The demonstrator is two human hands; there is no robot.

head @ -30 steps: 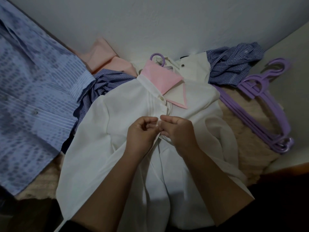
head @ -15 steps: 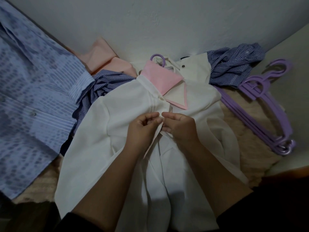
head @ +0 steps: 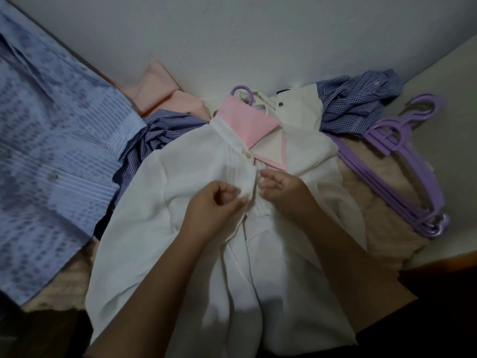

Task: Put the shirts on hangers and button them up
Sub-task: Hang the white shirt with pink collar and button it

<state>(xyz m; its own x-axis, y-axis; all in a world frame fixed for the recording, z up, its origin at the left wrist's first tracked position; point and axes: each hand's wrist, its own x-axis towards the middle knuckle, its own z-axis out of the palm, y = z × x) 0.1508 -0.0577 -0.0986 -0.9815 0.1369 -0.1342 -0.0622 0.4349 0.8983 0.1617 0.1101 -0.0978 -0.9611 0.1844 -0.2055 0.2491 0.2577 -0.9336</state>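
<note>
A white shirt with a pink collar lies flat in the middle of the bed, front side up. A purple hook of a hanger shows above the collar, so the shirt is on a hanger. One button near the collar is closed.

Both hands are at the front strip of the shirt, a little under this button. The left hand has its fingers curled and pinches the edge of the cloth between thumb and fingers. The right hand is just beside it, its fingers curled too and touching the other edge of the strip; I cannot tell exactly what it holds. The two hands are near each other but not touching.

On the left lies a light blue patterned shirt, and next to it a dark striped shirt and a peach cloth. Behind the collar there is a cream garment and a blue checked shirt. On the right, a stack of purple hangers rests on the bed, well apart from the hands.
</note>
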